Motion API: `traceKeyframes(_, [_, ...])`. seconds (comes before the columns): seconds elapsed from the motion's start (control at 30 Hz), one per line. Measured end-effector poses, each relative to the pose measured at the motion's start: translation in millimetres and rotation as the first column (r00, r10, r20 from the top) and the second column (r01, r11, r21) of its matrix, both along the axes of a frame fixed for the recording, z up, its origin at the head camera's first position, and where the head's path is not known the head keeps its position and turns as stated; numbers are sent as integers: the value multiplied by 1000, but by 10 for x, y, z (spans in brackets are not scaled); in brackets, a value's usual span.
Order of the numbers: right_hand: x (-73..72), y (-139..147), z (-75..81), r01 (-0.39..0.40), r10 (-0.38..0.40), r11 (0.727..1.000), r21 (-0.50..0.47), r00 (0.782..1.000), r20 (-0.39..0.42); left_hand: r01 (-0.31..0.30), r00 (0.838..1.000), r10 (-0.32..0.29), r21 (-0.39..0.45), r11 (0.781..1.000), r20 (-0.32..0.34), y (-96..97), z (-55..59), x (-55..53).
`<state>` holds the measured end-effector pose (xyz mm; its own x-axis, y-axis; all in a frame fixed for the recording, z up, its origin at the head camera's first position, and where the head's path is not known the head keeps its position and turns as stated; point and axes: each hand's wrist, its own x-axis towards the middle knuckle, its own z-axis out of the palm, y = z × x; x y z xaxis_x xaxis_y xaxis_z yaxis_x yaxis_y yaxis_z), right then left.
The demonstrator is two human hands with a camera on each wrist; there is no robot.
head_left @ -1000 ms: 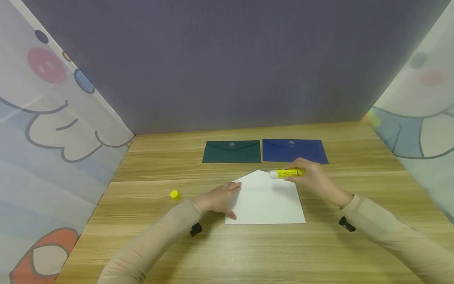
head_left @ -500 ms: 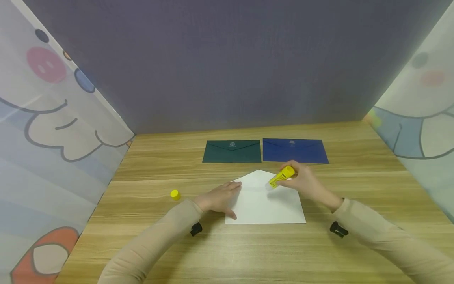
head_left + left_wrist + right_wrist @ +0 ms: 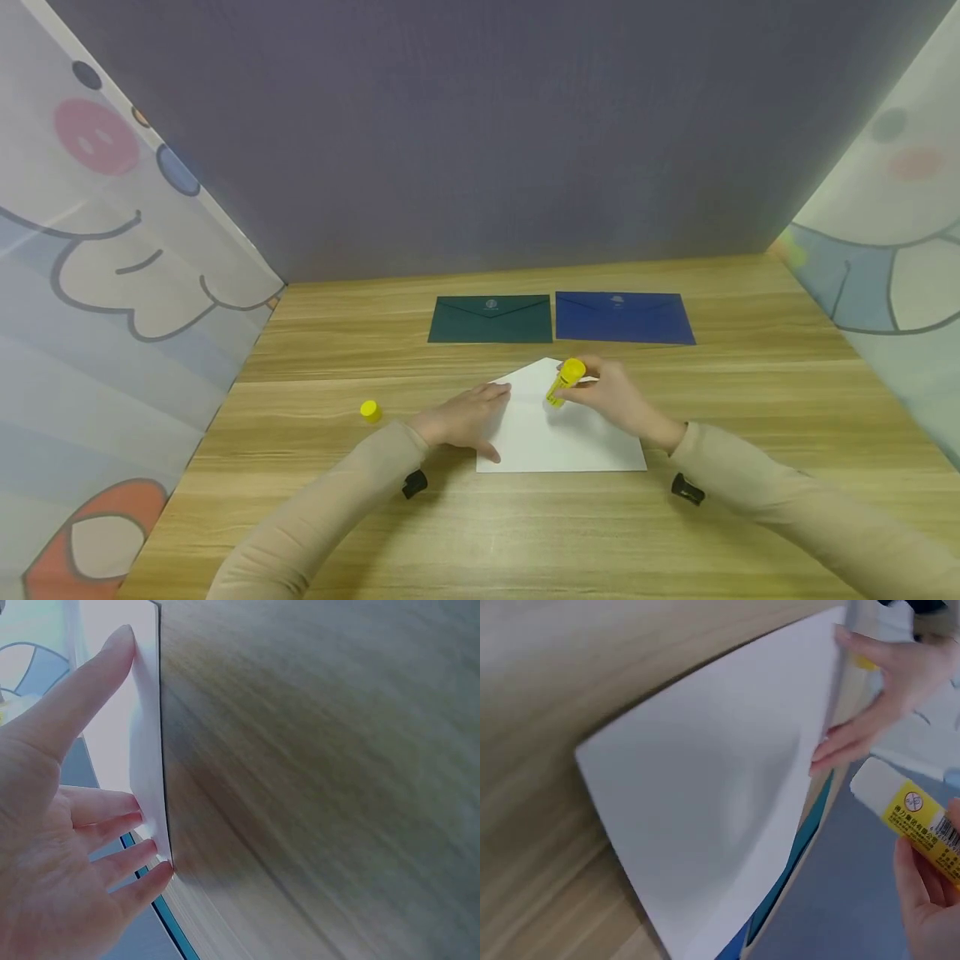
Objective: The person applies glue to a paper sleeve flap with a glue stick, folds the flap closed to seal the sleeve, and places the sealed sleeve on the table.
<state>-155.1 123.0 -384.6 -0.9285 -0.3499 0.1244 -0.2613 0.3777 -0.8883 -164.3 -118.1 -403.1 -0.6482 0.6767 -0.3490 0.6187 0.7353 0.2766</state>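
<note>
A white envelope (image 3: 555,442) lies on the wooden table with its pointed flap spread toward the back. My left hand (image 3: 463,417) rests on its left side; the left wrist view shows the fingers stretched out, tips along the paper's edge. My right hand (image 3: 615,400) grips a yellow glue stick (image 3: 567,379) between thumb and fingers. The stick tilts with its white end down, close over the crease below the flap. In the right wrist view, that white end of the glue stick (image 3: 911,814) is uncapped, with a printed label beside it.
The yellow cap (image 3: 371,411) stands on the table to the left of my left hand. Behind the white envelope lie a dark green envelope (image 3: 490,325) and a blue envelope (image 3: 625,321). A grey panel (image 3: 510,150) rises at the table's back, with cartoon-printed sheets on both sides.
My right hand has moved left and slightly toward me over the paper, swinging the glue stick from level to tilted with its white end down. The left hand has stayed in place.
</note>
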Motion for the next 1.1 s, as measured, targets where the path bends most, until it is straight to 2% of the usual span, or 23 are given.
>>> traceKeyframes(0.07, [21,-56,-23,-41,44,998,45,996,-74,-1,1000,1,-4,1000,-2,2,-4,-3])
traceKeyframes(0.17, [49,-131,-26,-74,88,991,113,989,-123,-2,1000,2,-10,1000,-8,6,-13,-6])
traceKeyframes(0.23, [52,-175,-29,-80,100,985,151,986,-134,-4,1000,4,-14,1000,-12,10,-12,-8])
traceKeyframes(0.43, [27,-247,-63,-65,90,970,233,991,-100,9,1000,-10,-12,1000,-27,12,-12,-12])
traceKeyframes(0.73, [-8,-285,-115,-99,126,964,247,987,-97,18,1000,-18,-4,1000,-25,6,-15,-13])
traceKeyframes(0.97, [16,-328,-104,-110,191,924,366,962,-193,14,999,-14,4,1000,-33,1,-7,-3])
traceKeyframes(1.1, [29,-326,-95,-108,204,915,389,955,-213,7,1000,-7,2,1000,-25,8,6,1])
